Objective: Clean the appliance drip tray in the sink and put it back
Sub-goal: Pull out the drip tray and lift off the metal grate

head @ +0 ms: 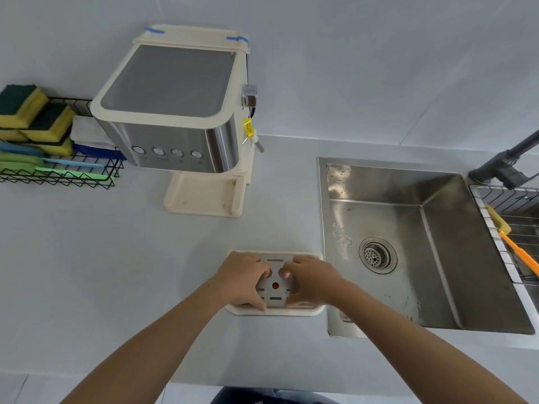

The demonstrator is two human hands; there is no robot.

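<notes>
The cream drip tray (303, 311) lies flat on the counter just left of the steel sink (408, 246). A metal grate (275, 293) with slots and a red dot covers its top. My left hand (243, 279) rests on the grate's left half, fingers hooked into a hole and thumb at the near edge. On the right half sits my right hand (313, 282), gripping the same way. The cream and steel coffee machine (175, 112) stands at the back, its base (204, 196) bare where the tray fits.
A black wire basket (58, 173) at the far left holds yellow-green sponges (32, 115), cloths and brushes. A dark faucet (507, 161) stands behind the sink's right corner. A wire rack (513, 228) with an orange brush (519, 252) hangs on the sink's right side.
</notes>
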